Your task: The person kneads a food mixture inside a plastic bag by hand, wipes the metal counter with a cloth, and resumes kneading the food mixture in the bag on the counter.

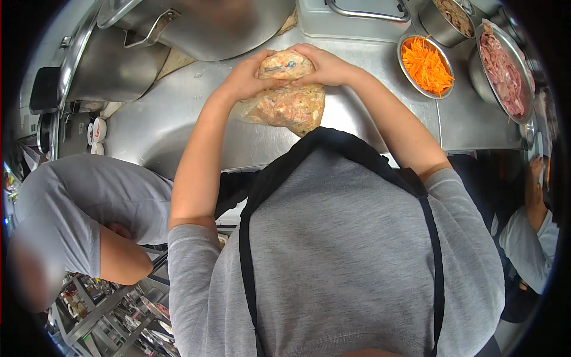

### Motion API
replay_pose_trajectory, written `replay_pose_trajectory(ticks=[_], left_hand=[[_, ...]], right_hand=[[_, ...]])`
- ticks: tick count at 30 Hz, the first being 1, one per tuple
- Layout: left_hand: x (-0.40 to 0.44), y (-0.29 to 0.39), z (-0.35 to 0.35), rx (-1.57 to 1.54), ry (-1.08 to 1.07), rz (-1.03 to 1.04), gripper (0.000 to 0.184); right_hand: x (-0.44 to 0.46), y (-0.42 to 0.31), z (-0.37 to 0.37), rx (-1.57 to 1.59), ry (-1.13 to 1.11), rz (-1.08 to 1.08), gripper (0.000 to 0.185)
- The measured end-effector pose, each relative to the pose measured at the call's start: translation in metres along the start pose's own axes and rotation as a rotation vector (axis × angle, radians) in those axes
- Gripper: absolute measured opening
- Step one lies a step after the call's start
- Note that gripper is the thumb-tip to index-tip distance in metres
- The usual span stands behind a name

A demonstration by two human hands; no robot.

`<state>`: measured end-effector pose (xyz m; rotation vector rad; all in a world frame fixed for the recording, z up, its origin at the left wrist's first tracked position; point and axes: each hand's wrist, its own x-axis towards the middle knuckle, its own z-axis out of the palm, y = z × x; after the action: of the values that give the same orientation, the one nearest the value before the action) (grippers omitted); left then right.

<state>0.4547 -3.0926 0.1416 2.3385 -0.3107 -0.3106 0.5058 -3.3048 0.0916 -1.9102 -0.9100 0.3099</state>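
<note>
On the steel worktop (178, 116) lies a clear plastic bag (291, 110) packed with a pale, finely chopped food mix flecked with orange. A rounded packed portion with a bluish mark on it sits at its far end; I cannot tell whether it is part of the same bag or a second one. My left hand (245, 76) curves round the left side of this portion. From the right, my right hand (327, 64) grips it too, fingers over the far edge and thumb on the near side.
Right of my hands stands a bowl of shredded carrot (426, 65), with a bowl of sliced raw meat (502, 74) and a steel pot (447, 22) close by. Large steel pots (119, 65) fill the left. A lidded container (354, 24) sits behind. Another person (113, 196) bends at my left; one more is far right.
</note>
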Motion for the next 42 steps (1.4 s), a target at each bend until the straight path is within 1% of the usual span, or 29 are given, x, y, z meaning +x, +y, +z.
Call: replay_pose_trajectory(ticks=[2,4,5,7,8,10,11,13,14,16,20,22,23,25,26,28,29,31,32,33,34,35,36,38,40,42], left_hand=[[0.001,0.000,0.002,0.013,0.015,-0.010,0.063],[-0.002,0.001,0.006,0.099,0.096,0.058,0.058],[-0.003,0.002,0.008,0.099,0.091,0.060,0.058],[-0.006,0.003,0.010,0.176,0.152,0.101,0.055],[-0.006,0.001,0.010,0.177,0.154,0.099,0.055],[-0.007,-0.003,0.011,0.222,0.163,0.171,0.056],[-0.007,-0.003,0.012,0.219,0.161,0.170,0.056],[-0.008,-0.001,0.013,0.242,0.159,0.231,0.057],[-0.009,0.001,0.014,0.241,0.160,0.230,0.057],[-0.011,0.007,0.014,0.134,0.159,0.144,0.059],[-0.016,0.015,0.008,0.014,0.103,0.083,0.058],[-0.012,0.011,0.002,-0.180,0.030,0.023,0.056],[-0.012,0.011,0.001,-0.180,0.032,0.022,0.056],[-0.010,0.014,-0.001,-0.115,0.010,-0.004,0.053],[-0.008,0.014,-0.001,-0.116,0.008,-0.003,0.053],[-0.003,0.013,-0.002,0.127,0.043,0.081,0.051],[-0.001,0.014,-0.003,0.126,0.041,0.077,0.051],[0.004,0.018,-0.007,0.303,0.037,0.081,0.048],[0.008,0.017,-0.009,0.304,0.036,0.080,0.048],[0.013,0.016,-0.013,0.355,-0.023,0.059,0.049],[0.017,0.017,-0.014,0.405,-0.082,0.038,0.049],[0.018,0.017,-0.015,0.407,-0.083,0.040,0.049],[0.019,0.017,-0.015,0.373,-0.100,0.014,0.050],[0.021,0.016,-0.015,0.339,-0.119,-0.015,0.051],[0.022,0.012,-0.012,0.318,-0.124,-0.071,0.055],[0.020,0.006,-0.009,0.313,-0.104,-0.042,0.056]], right_hand=[[0.001,-0.003,-0.005,0.062,0.007,-0.029,0.057],[0.005,-0.006,-0.013,0.244,-0.195,0.200,0.058],[0.005,-0.007,-0.013,0.245,-0.192,0.204,0.058],[0.010,-0.011,-0.010,-0.053,-0.163,0.145,0.059],[0.011,-0.013,-0.009,-0.053,-0.164,0.143,0.059],[0.011,-0.021,-0.005,-0.283,-0.080,0.051,0.057],[0.011,-0.027,-0.003,-0.283,-0.081,0.054,0.057],[0.014,-0.039,-0.004,-0.382,-0.083,0.000,0.055],[0.017,-0.042,-0.006,-0.381,-0.084,0.000,0.055],[0.019,-0.046,-0.009,-0.442,-0.206,-0.009,0.058],[0.015,-0.042,-0.005,-0.452,-0.189,0.042,0.059],[0.012,-0.034,-0.006,-0.373,-0.142,0.018,0.057],[0.011,-0.030,-0.008,-0.373,-0.143,0.017,0.057],[0.011,-0.024,-0.015,-0.190,-0.195,-0.005,0.053],[0.013,-0.022,-0.016,-0.191,-0.194,-0.001,0.053],[0.016,-0.023,-0.016,-0.391,-0.132,-0.147,0.052],[0.019,-0.026,-0.017,-0.387,-0.135,-0.146,0.052],[0.030,-0.035,-0.021,-0.442,-0.248,-0.009,0.051],[0.038,-0.038,-0.023,-0.532,-0.283,-0.014,0.052],[0.046,-0.041,-0.023,-0.532,-0.281,-0.013,0.052],[0.054,-0.043,-0.023,-0.555,-0.356,0.061,0.053],[0.060,-0.044,-0.022,-0.575,-0.430,0.136,0.054],[0.066,-0.046,-0.020,-0.576,-0.427,0.135,0.054],[0.074,-0.044,-0.014,-0.643,-0.515,0.155,0.055],[0.077,-0.043,-0.010,-0.664,-0.521,0.169,0.055],[0.078,-0.043,-0.007,-0.688,-0.531,0.181,0.055]])
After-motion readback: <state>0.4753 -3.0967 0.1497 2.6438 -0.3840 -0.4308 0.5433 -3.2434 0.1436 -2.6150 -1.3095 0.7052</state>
